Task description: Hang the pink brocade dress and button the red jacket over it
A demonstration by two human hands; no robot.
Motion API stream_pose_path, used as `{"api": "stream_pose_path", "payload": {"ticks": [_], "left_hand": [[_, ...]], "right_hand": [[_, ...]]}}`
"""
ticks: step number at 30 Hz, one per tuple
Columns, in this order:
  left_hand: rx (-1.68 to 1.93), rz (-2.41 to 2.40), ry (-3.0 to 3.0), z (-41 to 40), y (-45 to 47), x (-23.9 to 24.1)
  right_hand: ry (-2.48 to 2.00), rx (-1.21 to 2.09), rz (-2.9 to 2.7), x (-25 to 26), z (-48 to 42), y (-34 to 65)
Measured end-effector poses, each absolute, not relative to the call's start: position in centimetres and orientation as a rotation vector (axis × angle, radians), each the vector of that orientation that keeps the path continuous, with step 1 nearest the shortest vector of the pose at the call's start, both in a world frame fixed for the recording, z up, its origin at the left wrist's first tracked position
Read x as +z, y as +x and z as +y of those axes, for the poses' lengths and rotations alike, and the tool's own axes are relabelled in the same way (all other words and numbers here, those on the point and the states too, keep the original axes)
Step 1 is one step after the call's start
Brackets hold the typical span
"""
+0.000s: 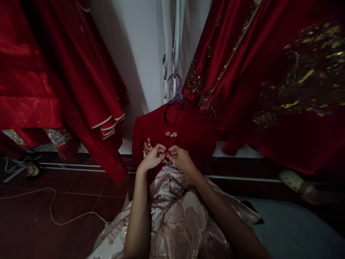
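A red jacket hangs in front of me on a purple hanger. Near its neckline sits a beaded, pearl-like clasp, and a jewelled brooch is on its left side in view. My left hand pinches the jacket's front edge below the clasp. Close beside it, my right hand pinches the same front opening from the other side. Small shiny red bits show between the fingertips, too small to make out. Below the jacket spreads a pale skirt with a floral pattern, partly behind my forearms.
Red garments hang on the left, and sequined red ones on the right. A white metal rack post rises behind the hanger. A white cable crosses the tiled floor. A light-coloured clog and a grey-blue surface lie at right.
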State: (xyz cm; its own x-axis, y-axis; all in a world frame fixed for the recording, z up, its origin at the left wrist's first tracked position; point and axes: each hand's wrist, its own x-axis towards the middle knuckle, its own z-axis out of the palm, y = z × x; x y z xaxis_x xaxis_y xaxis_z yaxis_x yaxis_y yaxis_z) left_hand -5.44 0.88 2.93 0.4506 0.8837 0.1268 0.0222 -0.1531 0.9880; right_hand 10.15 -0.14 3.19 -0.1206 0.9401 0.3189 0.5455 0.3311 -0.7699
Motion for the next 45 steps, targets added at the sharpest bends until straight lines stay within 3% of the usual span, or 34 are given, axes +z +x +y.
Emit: {"api": "stream_pose_path", "payload": {"ticks": [3, 8, 10, 35, 45], "left_hand": [[1.021, 0.887, 1.605, 0.9, -5.8, 3.5], [1.662, 1.255, 1.586, 1.9, -7.7, 4.1], [1.74, 1.398, 1.557, 2.4, -8.5, 3.5], [1.634, 1.221, 1.325, 3.5, -8.0, 1.6], [1.561, 1.245, 1.337, 2.8, -8.5, 2.0]], "right_hand": [[-1.312, 0.615, -1.744, 3.6, -0.2, 10.5], [-1.306, 0.598, -1.701, 4.3, -0.3, 10.9], [-1.3, 0.589, -1.699, 4.6, -0.5, 10.9], [-1.122, 0.66, -1.79, 5.7, 4.3, 6.9], [-1.198, 0.509, -1.765, 4.6, 3.9, 6.3]]}}
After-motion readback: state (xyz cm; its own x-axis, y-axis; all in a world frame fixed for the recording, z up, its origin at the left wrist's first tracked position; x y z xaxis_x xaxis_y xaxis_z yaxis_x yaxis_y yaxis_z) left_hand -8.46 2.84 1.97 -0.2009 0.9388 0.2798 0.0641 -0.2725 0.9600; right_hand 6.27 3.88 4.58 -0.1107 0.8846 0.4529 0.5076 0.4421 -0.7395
